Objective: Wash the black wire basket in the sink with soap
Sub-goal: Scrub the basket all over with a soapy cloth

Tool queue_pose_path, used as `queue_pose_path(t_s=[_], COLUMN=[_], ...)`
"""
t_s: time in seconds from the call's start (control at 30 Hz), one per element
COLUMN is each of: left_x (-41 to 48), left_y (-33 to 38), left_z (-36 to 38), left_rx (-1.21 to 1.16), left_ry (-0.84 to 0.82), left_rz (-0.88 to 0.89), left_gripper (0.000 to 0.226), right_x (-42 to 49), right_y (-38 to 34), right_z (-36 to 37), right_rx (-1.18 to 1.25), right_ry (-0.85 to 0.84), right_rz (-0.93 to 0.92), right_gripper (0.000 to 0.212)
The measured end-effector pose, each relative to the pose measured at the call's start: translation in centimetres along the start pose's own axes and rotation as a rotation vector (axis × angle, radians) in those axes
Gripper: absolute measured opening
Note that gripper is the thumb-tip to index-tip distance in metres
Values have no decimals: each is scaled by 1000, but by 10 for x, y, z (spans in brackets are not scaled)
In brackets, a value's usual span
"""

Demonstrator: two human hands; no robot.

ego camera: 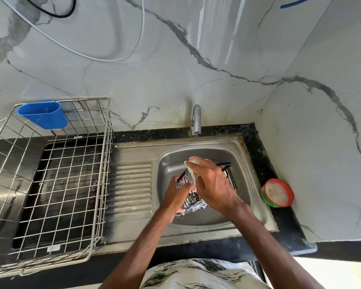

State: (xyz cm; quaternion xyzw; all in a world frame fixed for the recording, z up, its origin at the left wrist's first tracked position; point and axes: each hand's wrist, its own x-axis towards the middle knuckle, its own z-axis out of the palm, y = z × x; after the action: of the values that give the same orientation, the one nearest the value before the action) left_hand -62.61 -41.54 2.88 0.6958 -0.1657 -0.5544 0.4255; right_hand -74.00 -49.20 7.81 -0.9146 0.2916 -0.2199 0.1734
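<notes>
The black wire basket (196, 202), streaked with white suds, is tilted over the bowl of the steel sink (246, 184). My left hand (176, 197) grips its near left side. My right hand (213, 182) holds a pale soapy scrub pad (191, 168) against the basket's upper rim and covers most of the basket's middle. The far corner of the basket (227, 170) shows behind my right hand.
A steel tap (196, 120) stands behind the sink, with no water visibly running. A round red-rimmed soap tub (277, 192) sits on the black counter to the right. A large steel dish rack (50, 180) with a blue cutlery cup (43, 114) fills the left.
</notes>
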Motion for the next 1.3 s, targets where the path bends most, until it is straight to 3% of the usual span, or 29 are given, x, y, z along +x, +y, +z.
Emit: queue_pose_path(t_s=[0.17,0.4,0.67,0.77,0.9,1.03,1.07,1.2,1.3], left_x=[-2,-4,-4,-2,3,-1,2,3,3], left_y=[-2,6,7,6,1,6,4,5,6], left_z=[2,-1,-4,0,2,1,0,-3,-9], left_rx=[38,45,-16,-3,34,-52,-68,3,-50], left_ry=[57,48,50,46,43,49,51,68,57], left_rz=[52,81,78,83,55,8,7,42,52], left_gripper=[87,117,100,100,105,55,54,105,79], right_x=[-1,3,-11,-7,-5,-10,-10,-7,-8], right_y=[0,23,80,62,18,8,11,34,66], right_z=[6,-9,-27,-21,-4,4,2,-11,-22], right_rx=[-21,224,38,-26,39,101,117,85,-4], right_ry=[-31,184,318,322,185,105,121,216,273], right_rz=[-102,70,327,170,6,-40,-26,46,206], right_gripper=[39,45,47,40,37,41,39,35,43])
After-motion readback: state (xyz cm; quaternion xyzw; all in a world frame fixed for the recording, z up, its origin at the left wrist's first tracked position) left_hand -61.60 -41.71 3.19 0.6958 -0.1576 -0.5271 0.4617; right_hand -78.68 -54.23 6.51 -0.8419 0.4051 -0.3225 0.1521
